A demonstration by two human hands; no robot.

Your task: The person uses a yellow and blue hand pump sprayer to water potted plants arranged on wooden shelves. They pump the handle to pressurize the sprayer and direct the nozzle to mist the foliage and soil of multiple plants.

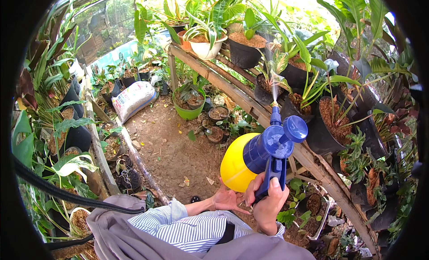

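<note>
My right hand [269, 201] is closed around the blue handle of a pump pressure sprayer [239, 161] with a yellow tank. The sprayer is tilted, its nozzle pointing away from me over a wooden rack. A fine water spray [275, 87] leaves the nozzle towards a small potted plant with pale variegated leaves [279, 63]. Just below the yellow tank, my left hand [228, 199] has its fingers spread and holds nothing. Whether its thumb touches the tank, I cannot tell.
Potted plants, including a white pot [208, 49] and a black pot [246, 52], line the wooden rack [214, 74]. A green pot [188, 109] stands on the soil beneath. A filled sack [134, 98] lies further left. More plants crowd a left-hand wooden rail [97, 139].
</note>
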